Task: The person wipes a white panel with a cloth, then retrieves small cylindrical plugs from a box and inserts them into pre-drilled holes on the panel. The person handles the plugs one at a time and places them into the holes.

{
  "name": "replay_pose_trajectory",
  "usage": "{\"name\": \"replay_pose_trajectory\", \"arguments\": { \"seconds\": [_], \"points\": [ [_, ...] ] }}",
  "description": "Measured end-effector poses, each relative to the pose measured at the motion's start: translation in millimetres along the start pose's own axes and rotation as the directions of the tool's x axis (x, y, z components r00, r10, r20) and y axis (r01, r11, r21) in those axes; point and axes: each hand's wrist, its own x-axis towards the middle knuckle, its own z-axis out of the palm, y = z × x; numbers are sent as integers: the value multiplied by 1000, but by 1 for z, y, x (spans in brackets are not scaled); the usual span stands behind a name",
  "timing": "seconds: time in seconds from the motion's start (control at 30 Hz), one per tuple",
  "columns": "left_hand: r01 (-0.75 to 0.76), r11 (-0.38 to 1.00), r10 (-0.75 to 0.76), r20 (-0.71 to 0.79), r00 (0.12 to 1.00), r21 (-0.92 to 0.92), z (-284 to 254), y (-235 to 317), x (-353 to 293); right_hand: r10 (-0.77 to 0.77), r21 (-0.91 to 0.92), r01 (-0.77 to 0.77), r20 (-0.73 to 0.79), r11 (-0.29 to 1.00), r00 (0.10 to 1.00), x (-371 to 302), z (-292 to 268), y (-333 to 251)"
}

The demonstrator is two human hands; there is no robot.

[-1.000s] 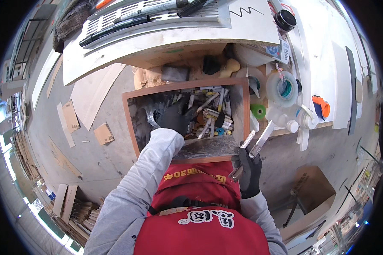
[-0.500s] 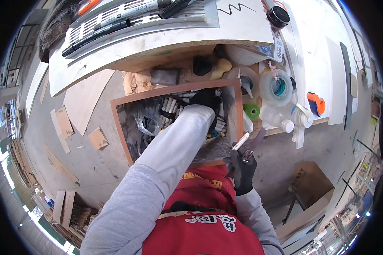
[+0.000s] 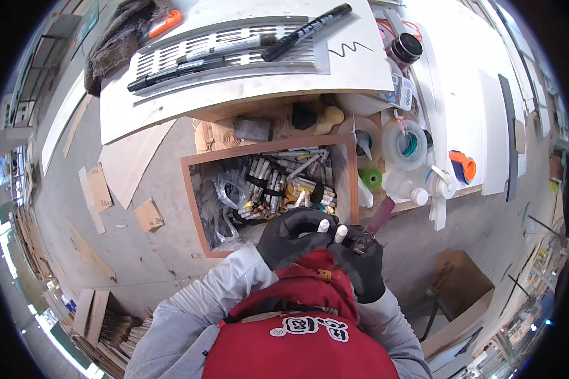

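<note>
Holding, left hand (image 3: 289, 239): one hand, head view, grip curled around one white stick (image 3: 324, 225), right by the drawer's near edge
Right hand (image 3: 362, 264): grip's busy with two things, a second white stick (image 3: 341, 234) plus one maroon-bladed tool (image 3: 380, 216); the two sticks sit side by side, tips up
Drawer (image 3: 354, 183): one, wood-rimmed, with loads of stubby sticks (image 3: 275, 183) piled in it, way too jumbled for me to count, and some crumpled clear plastic (image 3: 232, 191) on the left
Counter (image 3: 360, 74): one slotted plate (image 3: 321, 60) with three pens (image 3: 306, 33) on or across it, two black and one greyish
Rolls: three, so two big clear ones (image 3: 389, 151) and one small green one (image 3: 370, 178), just right of the drawer
Bottles: two whitish ones (image 3: 440, 182) near the rolls
Other stuff: one dark jar (image 3: 404, 49), one orange-and-blue gadget (image 3: 464, 166)
</note>
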Motion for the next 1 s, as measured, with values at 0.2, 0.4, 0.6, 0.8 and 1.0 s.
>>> {"name": "replay_pose_trajectory", "arguments": {
  "seconds": [0.2,0.4,0.6,0.8,1.0],
  "points": [
    [-115,990,105,-122,987,-85,7,2,-23,-113,43,109,100,993,989,-2,14,-5],
    [-117,991,105,-181,978,-58,5,1,-31,-171,90,161,117,983,978,4,20,4],
    [18,987,-51,-206,977,-158,4,4,-35,-202,46,198,117,979,972,5,26,8],
    [3,988,-32,-188,982,-154,-2,-1,-35,-223,-56,231,128,971,966,8,27,11],
    [-33,989,5,-184,983,-147,-2,-6,-35,-137,21,136,96,991,986,4,27,9]
  ]
}}
